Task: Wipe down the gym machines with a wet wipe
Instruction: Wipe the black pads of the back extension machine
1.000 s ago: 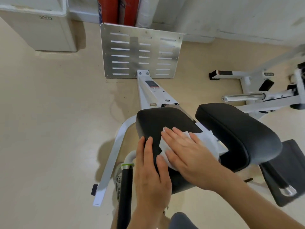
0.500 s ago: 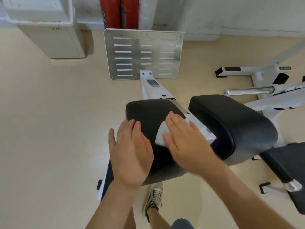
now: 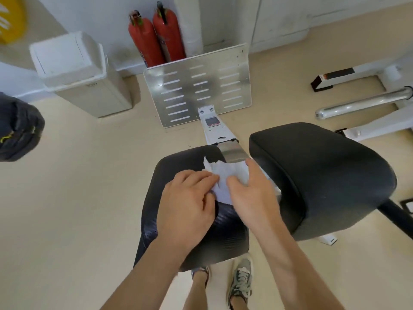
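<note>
White, thin and limp, the wet wipe is lying bunched on the black pad, directly between the two grips. The left hand is pinching its edge and the right hand is curling its fingers over the opposite side. The wipe is likely sliding easily on the smooth, rounded vinyl, so gripping it folded is looking wisest.

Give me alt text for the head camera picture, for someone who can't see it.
From above, a left hand and a right hand hold a white wipe on the black left pad of a gym machine, beside its right pad. Beyond stand a metal footplate, two red extinguishers and a white bin.
</note>
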Demonstrator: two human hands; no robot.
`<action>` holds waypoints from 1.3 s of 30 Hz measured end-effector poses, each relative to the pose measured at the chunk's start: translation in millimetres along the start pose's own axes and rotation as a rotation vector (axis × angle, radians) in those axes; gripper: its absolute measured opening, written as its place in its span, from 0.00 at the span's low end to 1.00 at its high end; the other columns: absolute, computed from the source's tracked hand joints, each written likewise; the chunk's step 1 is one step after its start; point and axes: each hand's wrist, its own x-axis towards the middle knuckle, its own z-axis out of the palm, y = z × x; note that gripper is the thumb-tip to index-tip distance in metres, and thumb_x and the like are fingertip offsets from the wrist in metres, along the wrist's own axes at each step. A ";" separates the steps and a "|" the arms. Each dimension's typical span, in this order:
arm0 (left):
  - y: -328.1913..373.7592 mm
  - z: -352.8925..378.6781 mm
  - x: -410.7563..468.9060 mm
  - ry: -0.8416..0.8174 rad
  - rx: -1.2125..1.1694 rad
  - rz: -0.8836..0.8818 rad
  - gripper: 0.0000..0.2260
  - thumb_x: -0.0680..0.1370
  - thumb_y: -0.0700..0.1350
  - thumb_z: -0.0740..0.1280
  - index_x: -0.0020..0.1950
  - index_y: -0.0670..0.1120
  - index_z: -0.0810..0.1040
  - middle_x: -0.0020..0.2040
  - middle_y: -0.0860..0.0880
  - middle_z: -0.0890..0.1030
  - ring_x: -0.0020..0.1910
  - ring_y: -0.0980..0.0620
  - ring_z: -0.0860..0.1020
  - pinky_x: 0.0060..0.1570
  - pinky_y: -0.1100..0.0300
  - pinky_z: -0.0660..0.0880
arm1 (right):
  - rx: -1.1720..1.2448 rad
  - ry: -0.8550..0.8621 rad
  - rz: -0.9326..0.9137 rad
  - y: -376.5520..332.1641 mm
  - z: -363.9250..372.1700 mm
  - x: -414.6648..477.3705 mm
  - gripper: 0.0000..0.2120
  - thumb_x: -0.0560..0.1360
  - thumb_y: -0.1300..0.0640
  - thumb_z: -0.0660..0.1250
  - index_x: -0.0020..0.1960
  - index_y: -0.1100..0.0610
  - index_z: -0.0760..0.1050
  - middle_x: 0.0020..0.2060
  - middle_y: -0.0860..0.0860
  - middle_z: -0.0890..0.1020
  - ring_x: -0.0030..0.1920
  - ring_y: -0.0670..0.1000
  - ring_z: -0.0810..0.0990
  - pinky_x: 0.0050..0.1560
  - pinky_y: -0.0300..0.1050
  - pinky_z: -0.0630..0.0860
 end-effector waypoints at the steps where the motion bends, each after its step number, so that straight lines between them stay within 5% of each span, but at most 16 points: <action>1: -0.1 0.0 1.3 -0.007 0.045 0.018 0.20 0.75 0.48 0.53 0.57 0.52 0.83 0.55 0.54 0.82 0.57 0.50 0.75 0.55 0.50 0.73 | -0.056 -0.006 0.009 -1.2 -1.6 -6.3 0.07 0.79 0.50 0.60 0.53 0.52 0.67 0.45 0.49 0.73 0.46 0.48 0.70 0.48 0.41 0.65; 3: -1.4 1.8 4.5 -0.021 0.068 0.048 0.18 0.75 0.48 0.54 0.55 0.54 0.83 0.54 0.56 0.80 0.58 0.50 0.73 0.55 0.48 0.71 | -0.154 -0.079 -0.041 -5.8 2.6 -11.6 0.11 0.81 0.47 0.54 0.48 0.54 0.67 0.41 0.49 0.74 0.44 0.49 0.73 0.46 0.41 0.65; 6: -1.5 3.8 5.4 0.023 0.022 0.009 0.18 0.75 0.45 0.55 0.55 0.52 0.83 0.53 0.57 0.81 0.56 0.51 0.74 0.55 0.49 0.72 | -0.179 -0.139 -0.043 -13.0 15.0 6.8 0.17 0.82 0.49 0.52 0.59 0.61 0.70 0.51 0.55 0.78 0.52 0.55 0.77 0.46 0.44 0.65; 9: 3.3 4.1 8.0 0.040 0.095 -0.096 0.18 0.75 0.47 0.53 0.57 0.49 0.80 0.54 0.53 0.80 0.57 0.49 0.74 0.54 0.50 0.73 | -0.211 -0.246 0.026 -11.9 28.2 47.4 0.22 0.82 0.53 0.53 0.70 0.66 0.61 0.60 0.60 0.76 0.60 0.59 0.75 0.51 0.46 0.67; 12: 8.2 4.5 9.4 0.018 0.176 -0.117 0.17 0.74 0.47 0.54 0.58 0.48 0.77 0.55 0.49 0.78 0.55 0.46 0.72 0.52 0.49 0.73 | -0.326 -0.389 0.114 -14.3 43.6 94.2 0.24 0.80 0.59 0.56 0.71 0.71 0.59 0.65 0.64 0.73 0.63 0.62 0.73 0.56 0.48 0.70; 15: 9.2 4.2 8.1 0.053 0.184 -0.112 0.18 0.73 0.47 0.55 0.59 0.48 0.75 0.55 0.48 0.76 0.54 0.46 0.73 0.50 0.50 0.72 | -0.317 -0.442 0.117 -19.5 52.6 132.5 0.19 0.80 0.59 0.56 0.68 0.68 0.66 0.63 0.63 0.74 0.63 0.62 0.73 0.51 0.46 0.68; 19: 7.1 6.6 8.7 0.102 0.148 -0.081 0.16 0.71 0.46 0.56 0.58 0.49 0.71 0.55 0.48 0.76 0.52 0.46 0.73 0.48 0.51 0.71 | -0.300 -0.495 0.082 -15.7 53.9 143.2 0.20 0.82 0.61 0.52 0.71 0.67 0.62 0.66 0.61 0.72 0.65 0.60 0.72 0.54 0.43 0.66; 22: 7.7 6.1 8.0 0.152 0.112 -0.091 0.15 0.72 0.45 0.56 0.57 0.48 0.71 0.54 0.46 0.76 0.52 0.45 0.73 0.47 0.50 0.72 | -0.346 -0.473 -0.136 -16.8 24.9 97.1 0.18 0.80 0.65 0.53 0.69 0.65 0.66 0.66 0.60 0.69 0.65 0.59 0.70 0.56 0.44 0.67; 24: 7.9 6.4 7.7 0.175 0.097 -0.100 0.15 0.73 0.46 0.56 0.58 0.47 0.72 0.54 0.46 0.76 0.52 0.45 0.73 0.48 0.50 0.72 | -0.384 -0.476 -0.300 -16.1 -2.5 47.9 0.21 0.79 0.65 0.54 0.73 0.62 0.62 0.72 0.55 0.63 0.72 0.54 0.61 0.66 0.38 0.60; 26: 7.3 6.6 6.9 0.168 0.097 -0.090 0.15 0.74 0.47 0.56 0.58 0.47 0.75 0.54 0.46 0.76 0.52 0.46 0.74 0.47 0.51 0.72 | -0.377 -0.473 -0.424 -11.5 -21.8 -0.2 0.27 0.81 0.61 0.53 0.78 0.57 0.51 0.77 0.47 0.52 0.77 0.46 0.47 0.68 0.26 0.42; 28: 6.7 6.1 7.2 0.145 0.108 -0.069 0.15 0.75 0.47 0.56 0.55 0.47 0.79 0.54 0.47 0.77 0.51 0.47 0.75 0.47 0.52 0.72 | -0.471 -0.464 -0.514 -7.9 -26.9 -24.5 0.28 0.80 0.54 0.46 0.79 0.55 0.44 0.78 0.46 0.47 0.77 0.45 0.40 0.67 0.30 0.34; 29: 6.2 6.3 7.7 0.139 0.110 -0.059 0.15 0.76 0.47 0.57 0.54 0.47 0.80 0.53 0.48 0.78 0.51 0.47 0.76 0.47 0.53 0.72 | -0.510 -0.401 -0.591 -8.5 -25.3 -25.0 0.28 0.80 0.54 0.44 0.79 0.58 0.48 0.78 0.49 0.51 0.78 0.48 0.44 0.68 0.33 0.36; 32: 7.2 6.9 7.6 0.167 0.076 -0.060 0.14 0.75 0.46 0.58 0.54 0.46 0.79 0.53 0.47 0.77 0.51 0.46 0.75 0.47 0.52 0.72 | -0.499 -0.353 -0.580 -18.6 -15.4 8.2 0.19 0.81 0.62 0.52 0.70 0.62 0.68 0.69 0.53 0.71 0.71 0.52 0.66 0.71 0.38 0.57; 35: 9.2 6.9 6.7 0.230 0.038 -0.065 0.16 0.75 0.45 0.57 0.61 0.45 0.73 0.56 0.44 0.76 0.52 0.44 0.74 0.49 0.48 0.73 | -0.603 -0.532 -0.458 -21.5 15.1 60.9 0.19 0.81 0.56 0.53 0.71 0.56 0.67 0.69 0.52 0.69 0.70 0.51 0.65 0.69 0.47 0.63; 39: 8.2 6.2 3.9 0.275 -0.028 -0.052 0.17 0.73 0.43 0.56 0.61 0.44 0.71 0.56 0.42 0.76 0.52 0.42 0.74 0.51 0.45 0.73 | -0.862 -0.572 -0.354 -33.6 70.9 107.7 0.28 0.81 0.47 0.54 0.77 0.55 0.54 0.77 0.52 0.55 0.77 0.53 0.53 0.74 0.55 0.55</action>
